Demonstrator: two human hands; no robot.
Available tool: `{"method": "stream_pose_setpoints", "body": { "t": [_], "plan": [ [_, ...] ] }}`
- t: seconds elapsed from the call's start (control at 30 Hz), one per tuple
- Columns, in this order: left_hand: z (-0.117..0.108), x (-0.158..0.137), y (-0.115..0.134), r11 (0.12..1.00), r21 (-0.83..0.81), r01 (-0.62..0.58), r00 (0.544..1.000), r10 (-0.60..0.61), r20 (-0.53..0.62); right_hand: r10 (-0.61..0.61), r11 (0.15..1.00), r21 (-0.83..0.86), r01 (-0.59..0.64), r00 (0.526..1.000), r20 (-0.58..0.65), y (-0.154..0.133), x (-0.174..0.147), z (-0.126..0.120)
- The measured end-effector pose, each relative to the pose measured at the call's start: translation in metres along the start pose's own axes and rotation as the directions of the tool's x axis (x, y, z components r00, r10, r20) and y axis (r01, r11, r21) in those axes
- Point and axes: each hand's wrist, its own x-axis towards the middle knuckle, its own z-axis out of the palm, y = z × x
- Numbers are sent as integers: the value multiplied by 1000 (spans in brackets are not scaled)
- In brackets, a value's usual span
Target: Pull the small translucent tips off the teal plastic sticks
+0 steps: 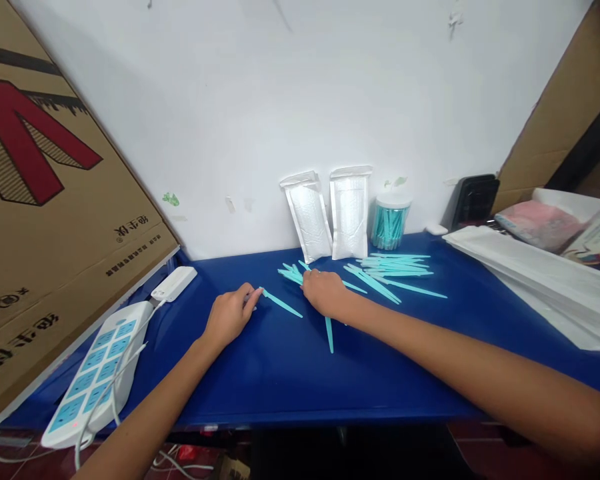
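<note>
My left hand (pixel 231 315) is closed, its thumb and finger pinching the end of a slim turquoise eyebrow razor (pixel 283 303) that points right over the blue table. Something clear, too small to make out, shows under those fingers. My right hand (pixel 324 292) is curled over a small fan of similar razors (pixel 291 272), fingertips mostly hidden. Another razor (pixel 329 335) sticks out from beneath this hand toward the front edge. Right of it lies a loose pile of razors (pixel 395 269), in front of a clear jar (pixel 390 223) with a white lid, full of turquoise pieces.
Two silvery bubble mailers (pixel 351 213) lean against the white wall. A power strip (pixel 100 373) with cables and a white adapter (pixel 174 285) occupy the left side, beside a big cardboard box (pixel 55 220). White envelopes (pixel 525 280) and a black object (pixel 475 199) are at right.
</note>
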Motion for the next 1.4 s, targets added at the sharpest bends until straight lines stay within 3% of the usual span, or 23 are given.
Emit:
{"method": "stream_pose_setpoints", "body": {
  "t": [0.13, 0.23, 0.3, 0.4, 0.47, 0.57, 0.7, 0.9, 1.17, 1.4],
  "plan": [
    [-7, 14, 16, 993, -112, 27, 992, -40, -118, 17, 999, 41, -16, 1000, -4, 16, -11, -11],
    [-10, 36, 37, 919, -391, 43, 978, -119, -173, 24, 993, 119, -23, 1000, -12, 41, -23, -26],
    [-7, 53, 52, 712, -697, 87, 972, -215, -98, 4, 982, 189, 2, 1000, -27, 62, -31, -36],
    [3, 74, 70, 275, -922, 274, 946, -249, 207, -91, 939, 328, 100, 995, -42, 94, -41, -43],
    [12, 82, 77, 67, -938, 339, 924, -212, 319, -126, 775, 613, 154, 988, -89, 113, -43, -38],
    [23, 85, 80, -99, -911, 401, 900, -142, 411, -75, 588, 799, 124, 992, -99, 128, -44, -25],
    [29, 77, 76, -127, -880, 458, 880, -77, 469, -70, 491, 867, 80, 996, -52, 125, -46, -15],
    [29, 71, 70, -102, -861, 498, 865, -12, 502, -110, 555, 824, 110, 992, -59, 111, -50, -19],
    [30, 69, 73, -85, -899, 430, 887, -148, 438, -123, 534, 842, 81, 992, -17, 108, -54, -24],
    [32, 69, 74, -207, -914, 348, 892, -225, 391, -201, 574, 807, 140, 979, -27, 98, -57, -23]
  ]
}}
